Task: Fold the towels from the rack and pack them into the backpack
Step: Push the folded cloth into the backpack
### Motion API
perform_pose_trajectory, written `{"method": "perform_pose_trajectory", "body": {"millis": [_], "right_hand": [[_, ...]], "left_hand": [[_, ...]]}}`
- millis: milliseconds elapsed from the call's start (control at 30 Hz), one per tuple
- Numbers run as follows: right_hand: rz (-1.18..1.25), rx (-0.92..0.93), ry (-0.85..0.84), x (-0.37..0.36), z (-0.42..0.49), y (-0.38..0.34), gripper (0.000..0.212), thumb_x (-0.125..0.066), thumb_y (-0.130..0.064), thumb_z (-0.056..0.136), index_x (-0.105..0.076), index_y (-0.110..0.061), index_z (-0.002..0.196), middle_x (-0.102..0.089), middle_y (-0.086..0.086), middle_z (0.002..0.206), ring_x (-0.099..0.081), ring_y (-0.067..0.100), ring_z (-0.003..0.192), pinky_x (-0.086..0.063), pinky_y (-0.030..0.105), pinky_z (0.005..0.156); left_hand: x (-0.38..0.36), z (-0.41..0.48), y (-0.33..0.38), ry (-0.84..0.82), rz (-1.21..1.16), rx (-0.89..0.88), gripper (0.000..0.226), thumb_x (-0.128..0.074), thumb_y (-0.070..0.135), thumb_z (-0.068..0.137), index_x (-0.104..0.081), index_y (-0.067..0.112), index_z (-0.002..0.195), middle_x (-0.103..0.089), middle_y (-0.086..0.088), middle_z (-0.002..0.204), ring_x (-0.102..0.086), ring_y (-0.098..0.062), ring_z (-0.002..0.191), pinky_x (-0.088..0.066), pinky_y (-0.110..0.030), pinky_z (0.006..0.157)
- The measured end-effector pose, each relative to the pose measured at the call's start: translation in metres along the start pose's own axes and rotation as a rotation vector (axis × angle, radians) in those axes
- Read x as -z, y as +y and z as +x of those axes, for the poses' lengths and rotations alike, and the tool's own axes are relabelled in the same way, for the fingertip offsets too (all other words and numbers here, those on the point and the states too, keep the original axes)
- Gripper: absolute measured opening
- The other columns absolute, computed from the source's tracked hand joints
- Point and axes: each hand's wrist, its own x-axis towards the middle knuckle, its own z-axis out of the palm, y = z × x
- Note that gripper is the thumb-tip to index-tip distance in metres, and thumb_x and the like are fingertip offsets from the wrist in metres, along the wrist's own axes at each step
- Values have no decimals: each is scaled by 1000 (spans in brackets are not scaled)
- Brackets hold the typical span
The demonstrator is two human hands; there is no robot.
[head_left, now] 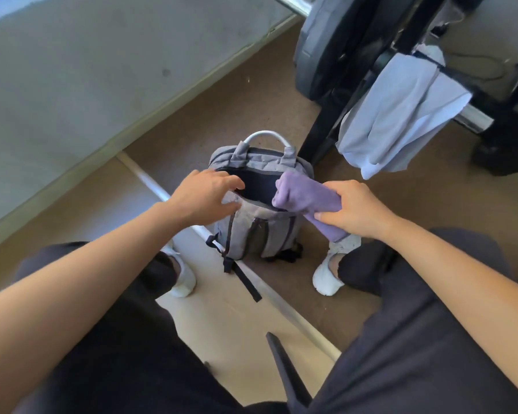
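Biggest thing on my feed is the black rack (320,138), standing just behind and right of the backpack, its upper part cut off by the frame edge. One pale blue towel (401,115) hangs on it, unfolded, so that one's yet to do. The grey backpack (251,228) stands upright on the floor, top unzipped and gaping. Right over the backpack's mouth, on its right side, sits the purple towel (305,195), folded into a tight bundle, not inside yet by my read. The hands are apart: the right hand (356,207) is wrapped round the purple bundle, and the left hand (204,198) rests at the backpack's left rim, fingers spread, apparently holding it wide. Inside the backpack it's just dark; I can't tell whether anything's packed already.
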Motion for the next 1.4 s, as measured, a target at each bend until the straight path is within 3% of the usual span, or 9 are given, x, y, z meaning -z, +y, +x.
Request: {"method": "perform_pose_trajectory", "body": {"millis": [167,267,400,700,1033,1167,1267,1333,1400], "right_hand": [[141,-34,96,6,54,0,19,-77,-19,83,-67,-17,99,-71,-2,89,-64,9,83,-51,25,68],[197,-56,140,-6,85,-10,24,-76,-16,83,-66,-15,105,-70,-1,93,-63,6,83,-48,12,66],[222,-77,120,-41,120,-13,27,-71,-10,81,-64,-9,107,-70,5,93,-67,22,89,-57,40,76],[-174,-134,-92,-127,144,47,21,-68,-19,87,-49,-16,96,-63,6,91,-63,35,88,-54,48,76],[-353,-339,-496,-186,178,59,31,-53,-36,100,-53,-25,129,-61,19,127,-57,40,123,-47,46,98],[-342,-425,-675,-222,184,78,46,-40,-36,107,-59,4,118,-61,18,116,-51,30,133,-36,30,91],[-308,-497,-671,-233,178,85,45,-39,-52,102,-61,-13,102,-62,11,94,-67,31,105,-51,34,86],[-282,-478,-597,-236,176,91,25,-47,-47,99,-56,-28,112,-60,6,104,-64,28,104,-52,40,92],[-345,-385,-542,-236,173,98,38,-57,-31,97,-52,-32,135,-58,8,128,-59,31,118,-49,43,100]], "left_hand": [[-26,51,-14,60,70,-130,26,-73,17,88,-75,19,113,-73,-7,107,-65,-37,101,-47,-42,81],[-51,71,-23,4,117,-138,43,-78,23,80,-71,20,122,-68,-5,128,-59,-36,116,-49,-50,91],[-77,82,-39,-43,67,-133,79,-71,47,66,-60,21,140,-55,0,151,-42,-36,141,-41,-53,107],[-107,87,-49,-13,126,-71,137,-65,82,52,-21,15,163,-21,-3,171,-14,-38,157,-6,-57,125],[-116,90,-47,-56,199,-72,143,-53,91,52,-5,18,166,0,-9,174,4,-41,157,8,-59,121],[-117,85,-45,-58,213,-108,139,-39,95,53,-11,19,166,0,-13,174,4,-44,157,14,-57,120],[-122,81,-47,-21,234,-155,134,-55,91,58,-19,19,164,-7,-15,173,-4,-48,156,6,-60,121],[-125,77,-47,-15,243,-169,134,-58,91,59,-19,18,164,-6,-16,173,-4,-47,156,6,-60,121],[-126,73,-47,-15,261,-175,135,-60,89,59,-17,17,165,-4,-18,173,-1,-46,155,9,-58,121]]}}
